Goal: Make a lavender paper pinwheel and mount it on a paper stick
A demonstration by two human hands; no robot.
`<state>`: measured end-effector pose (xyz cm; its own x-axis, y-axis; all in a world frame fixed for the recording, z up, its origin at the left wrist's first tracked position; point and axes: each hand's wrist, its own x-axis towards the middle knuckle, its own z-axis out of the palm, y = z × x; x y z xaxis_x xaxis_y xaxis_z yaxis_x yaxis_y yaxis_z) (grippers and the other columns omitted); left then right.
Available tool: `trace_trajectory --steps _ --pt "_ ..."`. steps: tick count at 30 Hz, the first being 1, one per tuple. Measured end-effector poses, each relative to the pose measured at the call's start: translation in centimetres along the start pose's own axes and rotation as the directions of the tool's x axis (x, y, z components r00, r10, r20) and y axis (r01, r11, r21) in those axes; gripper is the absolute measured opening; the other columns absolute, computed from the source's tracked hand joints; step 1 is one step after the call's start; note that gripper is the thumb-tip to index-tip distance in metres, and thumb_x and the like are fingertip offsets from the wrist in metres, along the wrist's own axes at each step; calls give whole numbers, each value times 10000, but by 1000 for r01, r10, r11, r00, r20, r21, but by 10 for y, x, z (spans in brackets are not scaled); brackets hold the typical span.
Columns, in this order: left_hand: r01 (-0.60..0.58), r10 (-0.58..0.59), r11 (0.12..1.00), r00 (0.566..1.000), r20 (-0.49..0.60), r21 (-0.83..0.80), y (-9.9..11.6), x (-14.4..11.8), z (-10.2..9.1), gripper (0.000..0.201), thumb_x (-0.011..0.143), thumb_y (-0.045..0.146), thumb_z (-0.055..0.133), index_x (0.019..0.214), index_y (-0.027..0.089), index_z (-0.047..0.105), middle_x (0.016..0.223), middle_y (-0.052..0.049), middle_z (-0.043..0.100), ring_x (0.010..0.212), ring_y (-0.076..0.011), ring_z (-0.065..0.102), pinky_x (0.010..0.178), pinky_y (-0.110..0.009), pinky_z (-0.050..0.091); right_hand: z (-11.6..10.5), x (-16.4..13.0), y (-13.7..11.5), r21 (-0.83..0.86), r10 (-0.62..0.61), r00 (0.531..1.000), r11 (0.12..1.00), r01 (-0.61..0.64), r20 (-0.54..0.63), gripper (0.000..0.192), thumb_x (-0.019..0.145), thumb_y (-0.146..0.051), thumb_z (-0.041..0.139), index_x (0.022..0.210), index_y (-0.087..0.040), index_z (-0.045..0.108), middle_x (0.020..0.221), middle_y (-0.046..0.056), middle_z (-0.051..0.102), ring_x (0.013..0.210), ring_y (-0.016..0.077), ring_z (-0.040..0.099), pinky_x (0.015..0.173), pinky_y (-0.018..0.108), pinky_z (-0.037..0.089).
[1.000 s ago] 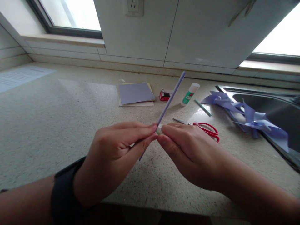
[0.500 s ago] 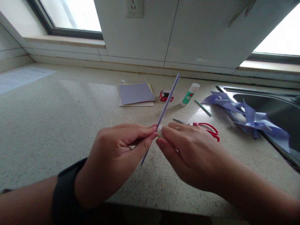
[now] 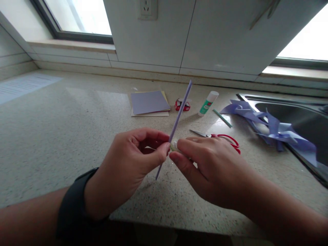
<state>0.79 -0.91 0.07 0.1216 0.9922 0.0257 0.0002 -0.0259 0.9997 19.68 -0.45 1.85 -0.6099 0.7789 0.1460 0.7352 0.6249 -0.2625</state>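
My left hand (image 3: 133, 164) pinches a thin rolled lilac paper stick (image 3: 180, 111) between thumb and fingertips; the stick slants up and away to the right. My right hand (image 3: 205, 167) meets it at the same spot and holds a small pale glue stick (image 3: 174, 146), whose tip touches the stick. Most of the glue stick is hidden inside the right hand. Both hands hover just above the speckled countertop (image 3: 64, 130).
Behind the hands lie a stack of lilac and yellow paper squares (image 3: 149, 102), a small red object (image 3: 182, 104), a white and green glue cap (image 3: 208, 102), a thin green stick (image 3: 222, 118) and red-handled scissors (image 3: 225, 140). Lilac paper scraps (image 3: 269, 126) drape over a sink edge (image 3: 294, 102) at right.
The lilac stick has swung more upright and shifted left. My left fingers have curled in around it, and the glue stick tip now shows at the pinch point.
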Motion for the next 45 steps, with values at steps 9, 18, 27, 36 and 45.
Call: trace_trajectory --steps 9,18,27,36,45 --pt "152 -117 956 982 149 -251 -8 0 -1 112 814 146 805 888 230 800 786 41 790 716 -70 708 710 -131 561 -6 0 3 57 62 998 996 -64 28 394 1024 -424 405 742 -206 574 627 -3 550 537 132 435 569 324 207" --pt "67 -44 990 981 187 -122 -2 -4 0 151 869 186 753 971 266 831 879 13 806 810 -109 734 750 -167 578 -9 5 17 334 34 990 939 -79 138 373 1036 -414 434 874 -220 707 721 15 663 655 154 563 606 308 319" --pt "-81 64 987 990 125 137 -2 -3 -1 172 801 203 823 929 316 841 833 43 813 782 -127 737 722 -185 565 -2 7 18 246 60 990 965 -90 126 377 1029 -443 448 838 -218 683 710 15 639 646 151 538 613 312 297" --pt "66 -67 998 991 117 17 -4 -2 2 162 861 253 757 998 291 835 777 16 786 757 -144 712 711 -229 567 -11 6 18 210 42 994 976 -63 103 356 1035 -400 387 780 -211 549 676 -9 564 608 134 450 600 316 250" --pt "31 -17 995 990 138 -97 -8 -2 3 167 890 255 738 1034 276 818 883 7 789 855 -159 726 844 -287 599 -8 7 18 242 93 986 962 -124 137 381 1046 -434 405 850 -213 646 711 8 602 644 144 497 618 311 283"
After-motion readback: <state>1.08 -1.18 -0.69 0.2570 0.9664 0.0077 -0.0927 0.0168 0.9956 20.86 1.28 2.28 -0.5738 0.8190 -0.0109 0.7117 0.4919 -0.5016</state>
